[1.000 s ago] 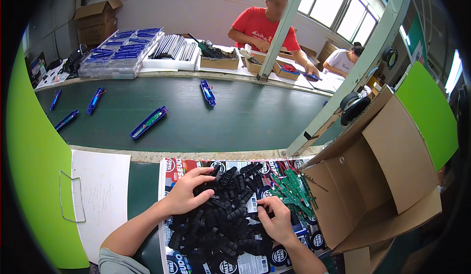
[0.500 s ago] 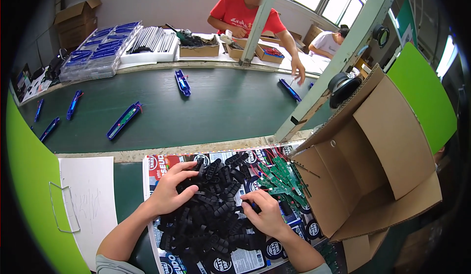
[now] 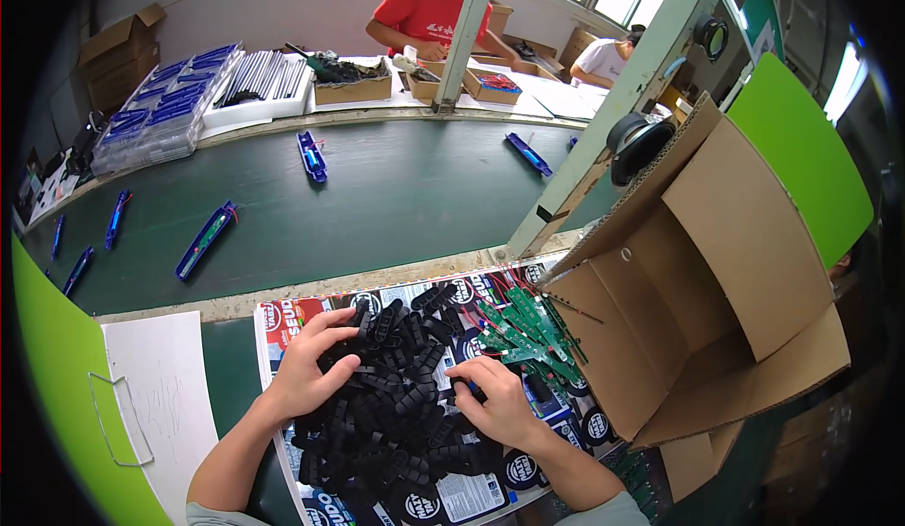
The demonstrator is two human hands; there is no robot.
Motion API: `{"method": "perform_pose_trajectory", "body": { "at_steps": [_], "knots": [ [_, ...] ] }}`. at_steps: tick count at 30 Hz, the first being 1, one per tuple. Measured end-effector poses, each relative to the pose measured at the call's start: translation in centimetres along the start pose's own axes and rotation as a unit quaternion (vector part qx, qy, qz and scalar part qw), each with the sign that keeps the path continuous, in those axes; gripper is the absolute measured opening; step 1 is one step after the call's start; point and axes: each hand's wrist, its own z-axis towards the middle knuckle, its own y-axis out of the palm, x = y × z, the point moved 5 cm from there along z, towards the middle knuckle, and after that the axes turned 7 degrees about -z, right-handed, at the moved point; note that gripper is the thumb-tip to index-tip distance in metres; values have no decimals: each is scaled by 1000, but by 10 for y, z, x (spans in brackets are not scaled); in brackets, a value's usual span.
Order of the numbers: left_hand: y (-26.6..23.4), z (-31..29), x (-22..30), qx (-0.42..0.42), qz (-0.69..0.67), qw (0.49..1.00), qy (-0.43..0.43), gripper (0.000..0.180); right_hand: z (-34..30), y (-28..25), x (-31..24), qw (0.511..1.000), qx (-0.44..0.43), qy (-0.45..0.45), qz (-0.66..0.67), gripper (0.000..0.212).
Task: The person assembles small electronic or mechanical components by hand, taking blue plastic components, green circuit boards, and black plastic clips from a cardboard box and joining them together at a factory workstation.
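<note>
A heap of small black ribbed plastic parts (image 3: 391, 432) lies on a printed sheet (image 3: 273, 337) in front of me. My left hand (image 3: 316, 361) rests at the heap's upper left edge, thumb apart from the fingers, with its fingertips against some of the parts. To the right of the heap, my right hand (image 3: 495, 402) is curled, thumb and index finger close together round a dark piece that looks like one of the black parts, mostly hidden by the fingers. Just beyond it lie several green circuit boards (image 3: 533, 333) with red wires.
An open cardboard box (image 3: 660, 328) stands at the right, beside a slanting metal post (image 3: 617, 121). Across the green belt (image 3: 377, 215), several blue casings (image 3: 205, 240) lie spread out. A co-worker in red (image 3: 415, 17) sits behind it. At left lies a white paper (image 3: 160, 403).
The whole view has shifted, so things appear further left. The co-worker in red has drawn an arm back from the blue casing on the belt. My hands stay nearly in place at the heap.
</note>
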Motion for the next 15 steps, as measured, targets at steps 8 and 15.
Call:
{"method": "perform_pose_trajectory", "body": {
  "at_steps": [8,15],
  "knots": [
    [-1,0,2,4,3,1000,-5,37,-1,-1,-1,1000,0,6,7,17],
    [-1,0,3,2,7,1000,0,37,0,0,-2,1000,4,-3,1,17]
  ]
}}
